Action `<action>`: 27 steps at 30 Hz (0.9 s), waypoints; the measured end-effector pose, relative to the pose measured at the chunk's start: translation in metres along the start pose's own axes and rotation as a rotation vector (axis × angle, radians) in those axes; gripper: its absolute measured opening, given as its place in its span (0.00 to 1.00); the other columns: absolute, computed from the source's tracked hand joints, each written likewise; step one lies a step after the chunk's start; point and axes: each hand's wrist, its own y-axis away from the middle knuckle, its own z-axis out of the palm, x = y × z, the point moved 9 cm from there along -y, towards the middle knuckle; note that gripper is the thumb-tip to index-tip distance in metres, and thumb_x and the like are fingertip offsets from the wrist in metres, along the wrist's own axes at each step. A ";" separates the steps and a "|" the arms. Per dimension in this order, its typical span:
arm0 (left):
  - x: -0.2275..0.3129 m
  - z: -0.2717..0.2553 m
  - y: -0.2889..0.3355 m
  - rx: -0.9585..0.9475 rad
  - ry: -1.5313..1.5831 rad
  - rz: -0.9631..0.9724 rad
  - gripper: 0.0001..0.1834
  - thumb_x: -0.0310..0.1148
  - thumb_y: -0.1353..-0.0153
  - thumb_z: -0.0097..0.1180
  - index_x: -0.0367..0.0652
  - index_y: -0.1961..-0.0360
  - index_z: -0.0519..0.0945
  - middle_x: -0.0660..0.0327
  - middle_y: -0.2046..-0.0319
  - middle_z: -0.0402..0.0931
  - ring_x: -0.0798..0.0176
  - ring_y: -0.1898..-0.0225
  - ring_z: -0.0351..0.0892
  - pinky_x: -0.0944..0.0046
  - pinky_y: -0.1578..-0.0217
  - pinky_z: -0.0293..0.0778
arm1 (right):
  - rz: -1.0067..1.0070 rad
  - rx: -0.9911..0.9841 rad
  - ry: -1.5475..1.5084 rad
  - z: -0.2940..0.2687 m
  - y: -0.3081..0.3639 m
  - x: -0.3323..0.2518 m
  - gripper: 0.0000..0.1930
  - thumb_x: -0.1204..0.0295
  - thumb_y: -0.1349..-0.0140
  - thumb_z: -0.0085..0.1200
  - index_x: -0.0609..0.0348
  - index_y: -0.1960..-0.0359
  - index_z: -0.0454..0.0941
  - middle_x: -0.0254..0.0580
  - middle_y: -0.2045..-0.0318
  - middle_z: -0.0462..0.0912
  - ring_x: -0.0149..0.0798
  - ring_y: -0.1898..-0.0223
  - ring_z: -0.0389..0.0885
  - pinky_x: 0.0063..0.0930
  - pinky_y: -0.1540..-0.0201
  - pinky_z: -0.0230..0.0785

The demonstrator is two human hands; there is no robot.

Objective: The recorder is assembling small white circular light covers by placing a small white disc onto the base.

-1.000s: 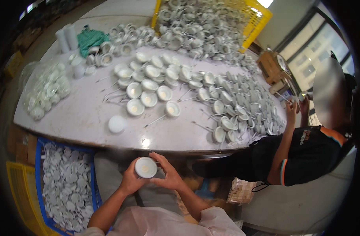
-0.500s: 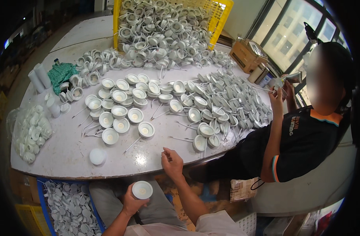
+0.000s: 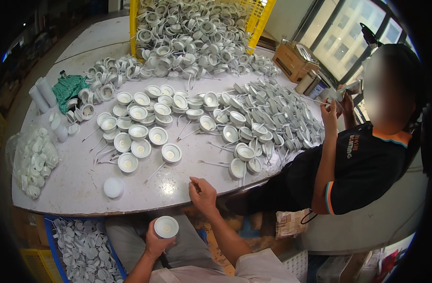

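Note:
My left hand point(image 3: 155, 243) is wrapped round a round white downlight point(image 3: 166, 227) above my lap, its open face upward and small pale dots in its middle. At the table's front edge, my right hand point(image 3: 203, 194) has its fingers curled in; whether anything small lies in them is hidden. The closest single downlight point(image 3: 171, 153) rests on the table beyond that hand, its cable pointing toward me. A group of similar downlights point(image 3: 138, 132) lies face up behind it. Left of my right hand stands a short stack of white round discs point(image 3: 113, 187).
A dense heap of downlights point(image 3: 272, 118) covers the table's right side. White rings fill a yellow crate point(image 3: 260, 23) behind. A bag of white parts point(image 3: 34, 162) sits left; a blue bin point(image 3: 53, 236) stands below. At right, a co-worker point(image 3: 362, 155) handles a small part.
My left hand keeps hold of the downlight, its face now turned slightly more toward me. My right hand stays at the table edge, its fingers a little more curled. The whole view has shifted slightly.

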 end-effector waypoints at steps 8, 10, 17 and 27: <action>-0.005 -0.029 0.004 0.136 -0.270 0.164 0.41 0.22 0.59 0.71 0.36 0.42 0.63 0.53 0.53 0.76 0.61 0.54 0.78 0.59 0.55 0.77 | -0.057 -0.083 0.135 0.011 0.004 -0.001 0.11 0.73 0.42 0.55 0.62 0.58 0.80 0.43 0.71 0.81 0.35 0.73 0.79 0.24 0.65 0.71; 0.041 -0.010 0.014 0.107 -0.317 0.241 0.40 0.21 0.54 0.68 0.37 0.41 0.60 0.54 0.55 0.75 0.62 0.59 0.81 0.61 0.60 0.79 | 0.002 -0.049 0.035 0.010 0.003 0.017 0.10 0.73 0.40 0.54 0.64 0.58 0.79 0.39 0.73 0.80 0.29 0.73 0.76 0.22 0.66 0.70; 0.051 -0.043 0.034 0.239 -0.016 0.218 0.41 0.16 0.54 0.64 0.38 0.38 0.59 0.58 0.51 0.72 0.66 0.55 0.77 0.64 0.62 0.80 | 0.198 -0.456 -0.246 0.119 0.014 -0.049 0.12 0.70 0.43 0.59 0.65 0.60 0.79 0.40 0.73 0.80 0.30 0.71 0.77 0.24 0.66 0.71; 0.080 -0.093 0.079 0.479 -0.410 0.523 0.42 0.17 0.54 0.65 0.35 0.37 0.58 0.56 0.50 0.72 0.65 0.53 0.77 0.64 0.56 0.79 | 0.037 -0.633 0.215 0.222 -0.001 -0.106 0.26 0.47 0.50 0.63 0.61 0.69 0.77 0.49 0.73 0.82 0.49 0.69 0.81 0.39 0.63 0.71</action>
